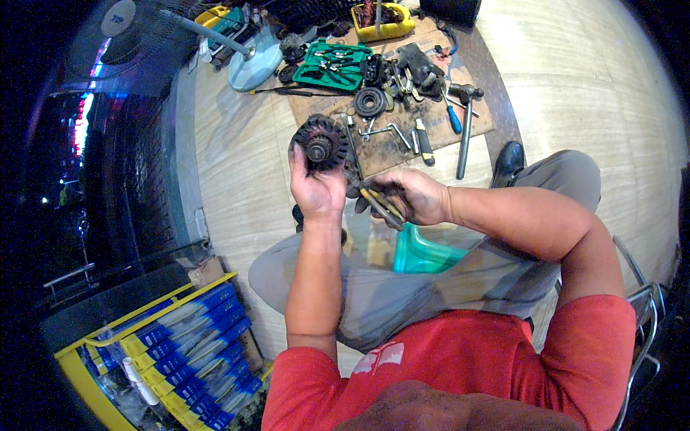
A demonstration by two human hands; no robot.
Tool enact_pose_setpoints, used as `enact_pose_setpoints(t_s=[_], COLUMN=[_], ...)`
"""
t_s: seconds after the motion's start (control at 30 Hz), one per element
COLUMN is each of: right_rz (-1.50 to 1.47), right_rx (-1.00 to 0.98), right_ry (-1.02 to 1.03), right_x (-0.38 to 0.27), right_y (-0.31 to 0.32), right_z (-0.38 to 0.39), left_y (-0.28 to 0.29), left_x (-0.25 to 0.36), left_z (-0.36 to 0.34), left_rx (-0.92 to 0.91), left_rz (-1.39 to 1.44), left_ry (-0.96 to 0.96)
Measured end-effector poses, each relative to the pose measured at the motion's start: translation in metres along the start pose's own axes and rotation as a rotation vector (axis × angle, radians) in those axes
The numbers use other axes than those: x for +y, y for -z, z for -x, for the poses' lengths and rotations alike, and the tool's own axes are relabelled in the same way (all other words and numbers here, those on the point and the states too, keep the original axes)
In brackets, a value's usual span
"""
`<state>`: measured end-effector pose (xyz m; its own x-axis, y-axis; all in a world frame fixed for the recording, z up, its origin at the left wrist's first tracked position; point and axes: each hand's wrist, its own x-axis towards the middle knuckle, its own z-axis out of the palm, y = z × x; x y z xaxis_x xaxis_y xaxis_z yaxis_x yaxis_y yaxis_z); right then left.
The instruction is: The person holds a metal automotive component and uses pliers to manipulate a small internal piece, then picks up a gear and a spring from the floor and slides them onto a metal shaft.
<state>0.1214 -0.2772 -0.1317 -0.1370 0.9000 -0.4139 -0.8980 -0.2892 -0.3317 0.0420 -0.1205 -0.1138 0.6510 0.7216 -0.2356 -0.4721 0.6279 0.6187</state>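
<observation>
My left hand [316, 188] grips a dark round finned metal part [320, 144], with a stepped hub at its centre facing up. My right hand [407, 195] is closed on pliers with worn yellow handles [381, 207]; their head points toward the finned part, and I cannot tell if it touches it. Just beyond my hands, on a stained cardboard sheet [388, 165], lie a black ring-shaped part [370, 103], bent metal keys [394, 133], a dark-handled tool [423, 142], a blue-handled screwdriver [453, 118] and a hammer [463, 140].
A green tool case [323, 72], yellow container [384, 29] and dark gloves [417, 68] sit at the far end. A fan [251, 68] stands upper left, a yellow rack of blue packets [187, 352] lower left. A teal plastic stool [424, 255] is below my hands, a metal chair [650, 302] at right.
</observation>
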Motion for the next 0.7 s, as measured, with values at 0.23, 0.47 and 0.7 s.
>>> enact_pose_setpoints(t_s=[0.23, 0.47, 0.7], right_rz=[0.203, 0.339, 0.002], right_rx=[-0.004, 0.033, 0.067], right_ry=[0.066, 0.057, -0.069], right_x=[0.002, 0.003, -0.004], right_y=[-0.005, -0.011, -0.008], right_z=[0.012, 0.011, 0.009], left_y=[0.003, 0.005, 0.009], left_x=[0.001, -0.002, -0.005], left_z=[0.002, 0.003, 0.0], left_rx=[0.005, -0.025, 0.017], left_rz=[-0.052, 0.036, 0.035], left_ry=[0.048, 0.098, 0.089])
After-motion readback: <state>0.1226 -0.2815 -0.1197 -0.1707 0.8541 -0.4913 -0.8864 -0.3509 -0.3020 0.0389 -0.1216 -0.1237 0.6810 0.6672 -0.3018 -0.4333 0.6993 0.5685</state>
